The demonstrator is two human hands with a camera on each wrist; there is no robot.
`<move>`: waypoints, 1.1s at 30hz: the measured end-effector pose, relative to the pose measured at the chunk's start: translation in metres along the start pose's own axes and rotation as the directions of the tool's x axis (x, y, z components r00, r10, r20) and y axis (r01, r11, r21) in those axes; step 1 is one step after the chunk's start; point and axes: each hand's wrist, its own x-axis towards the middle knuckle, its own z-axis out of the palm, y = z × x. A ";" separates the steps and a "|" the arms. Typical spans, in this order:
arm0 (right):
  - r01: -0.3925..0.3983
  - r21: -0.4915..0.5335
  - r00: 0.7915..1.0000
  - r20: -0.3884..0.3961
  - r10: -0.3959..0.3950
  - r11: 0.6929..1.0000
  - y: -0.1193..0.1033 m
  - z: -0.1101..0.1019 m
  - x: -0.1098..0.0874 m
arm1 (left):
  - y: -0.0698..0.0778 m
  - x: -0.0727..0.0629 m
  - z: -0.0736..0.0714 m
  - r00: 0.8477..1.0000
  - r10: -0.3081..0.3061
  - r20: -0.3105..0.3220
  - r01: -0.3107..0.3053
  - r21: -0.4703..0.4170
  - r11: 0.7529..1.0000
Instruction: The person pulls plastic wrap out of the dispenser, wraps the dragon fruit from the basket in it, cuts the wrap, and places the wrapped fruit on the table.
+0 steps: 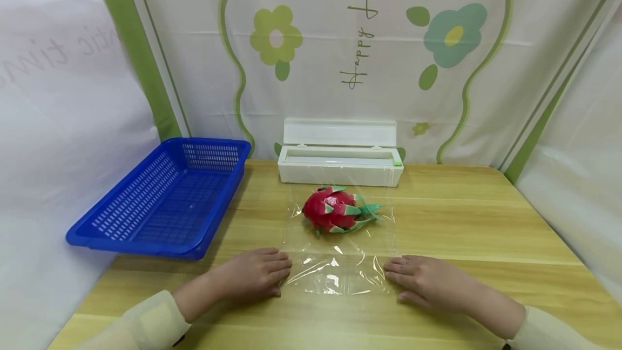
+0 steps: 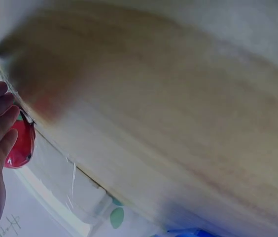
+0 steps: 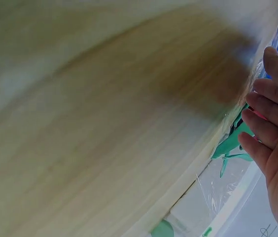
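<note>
A sheet of clear plastic wrap (image 1: pixel 335 269) lies on the table, running forward from a white wrap dispenser (image 1: pixel 340 174) whose lid stands raised. On the sheet, near the dispenser, a red dragon fruit (image 1: pixel 328 209) lies on its side, its green leaf tips pointing right. My left hand (image 1: pixel 255 274) rests with extended fingers at the wrap's left edge. Opposite it, my right hand (image 1: pixel 427 285) lies flat, fingertips at the wrap's right edge. The left wrist view shows part of the dragon fruit (image 2: pixel 23 145) beyond the left fingers; the right wrist view shows its green leaves (image 3: pixel 232 140).
On the left of the table stands a blue perforated plastic basket (image 1: pixel 214 215), its inside bare. A white cloth (image 1: pixel 320 96) printed with flowers hangs behind the wooden table (image 1: pixel 466 220), and white cloth also encloses both sides. A green slider (image 1: pixel 398 163) sits at the dispenser's right end.
</note>
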 end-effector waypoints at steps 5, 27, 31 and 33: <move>0.001 -0.003 1.000 -0.015 -0.001 1.000 -0.001 0.002 -0.001 | 0.001 -0.001 0.001 1.000 0.013 -0.014 -0.013 0.007 1.000; 0.036 -0.046 0.997 -0.066 -0.039 0.998 -0.002 0.008 0.002 | 0.008 0.001 0.001 0.999 0.025 0.039 -0.030 0.135 0.990; 0.066 -0.080 0.994 -0.080 -0.073 0.995 -0.001 0.009 0.003 | 0.007 0.001 0.001 0.999 0.036 0.014 -0.037 0.140 0.989; 0.074 -0.083 0.993 -0.089 -0.081 0.994 0.000 0.010 0.003 | 0.007 0.001 0.002 0.999 0.040 0.007 -0.041 0.142 0.989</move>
